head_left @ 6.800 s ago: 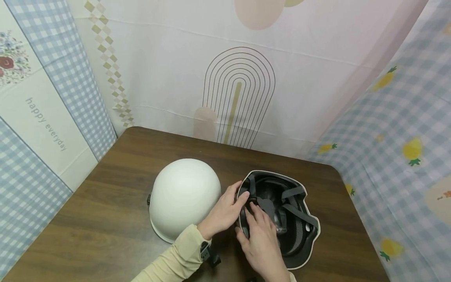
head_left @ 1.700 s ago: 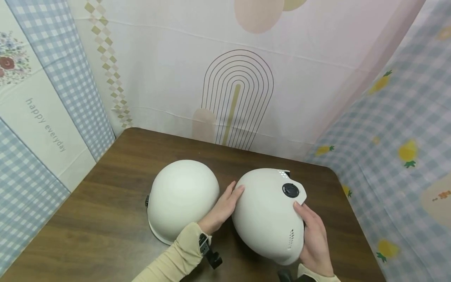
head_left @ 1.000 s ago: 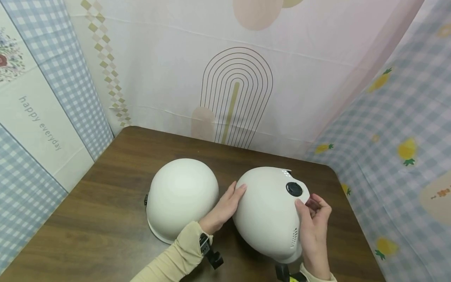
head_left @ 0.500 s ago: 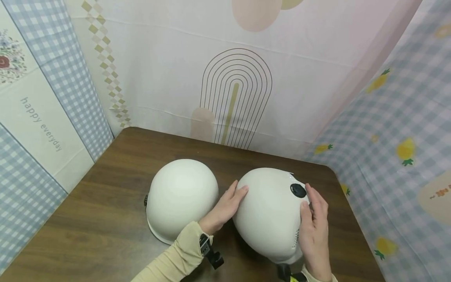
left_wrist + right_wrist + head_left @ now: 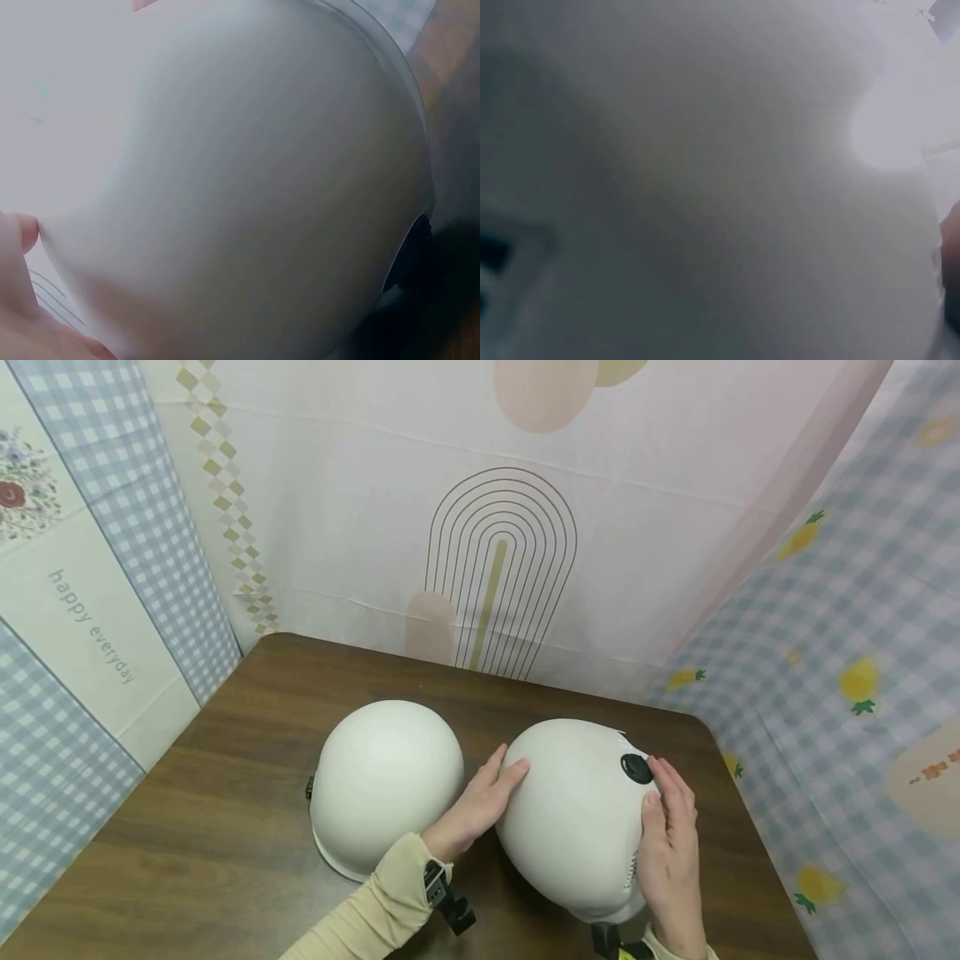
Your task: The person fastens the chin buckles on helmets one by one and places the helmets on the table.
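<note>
Two white helmets sit side by side, domes up. The right helmet carries a round black disc near its right edge, with small vent holes below. My left hand lies between the helmets, straight fingers and thumb resting on the right helmet's left side. My right hand rests along its right side, fingers straight beside the disc, thumb on the shell. The left helmet has a black fitting at its left edge; my left wrist overlaps its lower right. White shell fills the left wrist view; the right wrist view shows blurred white shell.
A brown wooden table bears both helmets. Behind it hangs a pale patterned cloth. Checked cloth stands close along the left and right sides. A black wrist device hangs under the left wrist.
The right helmet, inside up in the oldest frame, is now dome up. Its disc has turned rightward, and my right hand has gone from gripping the rim to lying along the side.
</note>
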The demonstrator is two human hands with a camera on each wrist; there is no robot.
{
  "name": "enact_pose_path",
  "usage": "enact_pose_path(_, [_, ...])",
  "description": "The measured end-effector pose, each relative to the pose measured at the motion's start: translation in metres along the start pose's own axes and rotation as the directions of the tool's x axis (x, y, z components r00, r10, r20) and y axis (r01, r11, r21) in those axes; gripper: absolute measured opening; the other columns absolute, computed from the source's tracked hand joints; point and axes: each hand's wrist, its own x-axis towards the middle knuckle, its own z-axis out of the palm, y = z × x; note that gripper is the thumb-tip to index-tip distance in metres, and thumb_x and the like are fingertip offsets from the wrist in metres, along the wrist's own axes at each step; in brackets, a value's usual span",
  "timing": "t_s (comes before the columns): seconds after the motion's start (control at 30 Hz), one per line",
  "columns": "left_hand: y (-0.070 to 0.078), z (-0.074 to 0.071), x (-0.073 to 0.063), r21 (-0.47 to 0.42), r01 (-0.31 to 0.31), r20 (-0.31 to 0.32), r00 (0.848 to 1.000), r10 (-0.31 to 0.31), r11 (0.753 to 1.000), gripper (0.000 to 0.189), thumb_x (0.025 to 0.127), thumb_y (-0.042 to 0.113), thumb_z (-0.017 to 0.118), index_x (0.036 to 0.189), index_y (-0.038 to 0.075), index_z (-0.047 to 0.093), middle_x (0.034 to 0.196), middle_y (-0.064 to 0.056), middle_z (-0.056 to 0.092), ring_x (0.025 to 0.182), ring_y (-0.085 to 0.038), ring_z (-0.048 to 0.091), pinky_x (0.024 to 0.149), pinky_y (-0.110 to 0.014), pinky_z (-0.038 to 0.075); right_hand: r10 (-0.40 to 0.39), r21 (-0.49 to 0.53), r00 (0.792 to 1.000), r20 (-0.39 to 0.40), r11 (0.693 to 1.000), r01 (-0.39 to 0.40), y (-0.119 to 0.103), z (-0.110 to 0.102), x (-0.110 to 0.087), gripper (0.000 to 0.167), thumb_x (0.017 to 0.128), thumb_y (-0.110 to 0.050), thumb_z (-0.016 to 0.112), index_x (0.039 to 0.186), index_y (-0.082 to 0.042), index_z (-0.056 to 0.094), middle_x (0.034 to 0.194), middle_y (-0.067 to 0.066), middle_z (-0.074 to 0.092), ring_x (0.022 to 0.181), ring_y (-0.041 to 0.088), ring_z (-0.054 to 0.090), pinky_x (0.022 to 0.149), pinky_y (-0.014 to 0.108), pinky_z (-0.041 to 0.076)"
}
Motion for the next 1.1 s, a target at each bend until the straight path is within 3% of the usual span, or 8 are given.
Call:
enact_pose_path(0.27, [-0.004,0.000,0.002,0.010,-0.003,-0.007,1.000,0.003,1.000,0.082,0.095,0.061,0.045,0.156,0.012,0.020,0.160,-0.011,0.018,0.146,-0.031,0.013,0.113,-0.055,0.013,0.003,-0.021,1.000,-0.010,1.000,-0.003,0.000,-0.004,-0.001,0.040,0.105,-0.016,0.038,0.145,-0.018,0.047,0.150,0.000,0.036,0.137,0.025,0.030,0.108,0.043,0.023])
enact_pose_path(0.5, [-0.010,0.001,0.005,-0.038,0.017,0.046,0.999,-0.016,0.999,0.088,0.095,0.064,0.043,0.156,0.009,0.013,0.161,-0.011,0.014,0.146,-0.028,0.015,0.114,-0.052,0.016,0.005,-0.035,1.000,-0.014,0.999,-0.005,0.001,-0.005,-0.001,0.040,0.106,-0.017,0.038,0.145,-0.016,0.047,0.149,0.000,0.038,0.137,0.024,0.031,0.108,0.040,0.024])
enact_pose_path(0.73, [-0.011,0.002,0.004,-0.028,0.022,0.051,0.999,-0.020,0.999,0.088,0.094,0.065,0.045,0.156,0.010,0.015,0.160,-0.009,0.016,0.146,-0.026,0.015,0.114,-0.052,0.015,0.107,-0.010,0.994,-0.020,0.994,-0.107,0.005,-0.008,-0.001,0.041,0.106,-0.020,0.035,0.145,-0.021,0.046,0.149,-0.003,0.039,0.136,0.019,0.034,0.105,0.027,0.027])
enact_pose_path(0.97, [-0.012,0.003,0.005,-0.010,0.027,0.044,0.999,-0.026,1.000,0.087,0.093,0.065,0.046,0.156,0.013,0.017,0.160,-0.009,0.016,0.146,-0.028,0.013,0.113,-0.055,0.014,0.184,0.007,0.982,-0.029,0.983,-0.184,0.011,-0.011,-0.001,0.041,0.107,-0.025,0.033,0.147,-0.023,0.045,0.148,-0.002,0.040,0.132,0.022,0.039,0.102,0.037,0.034])
enact_pose_path(1.1, [-0.012,0.002,0.006,-0.029,0.033,0.050,0.998,-0.032,0.999,0.089,0.093,0.064,0.047,0.157,0.012,0.015,0.160,-0.010,0.016,0.145,-0.028,0.016,0.113,-0.053,0.016,0.195,0.000,0.980,-0.034,0.981,-0.195,0.009,-0.011,-0.001,0.041,0.107,-0.026,0.034,0.146,-0.023,0.046,0.147,-0.002,0.041,0.130,0.021,0.040,0.099,0.034,0.035])
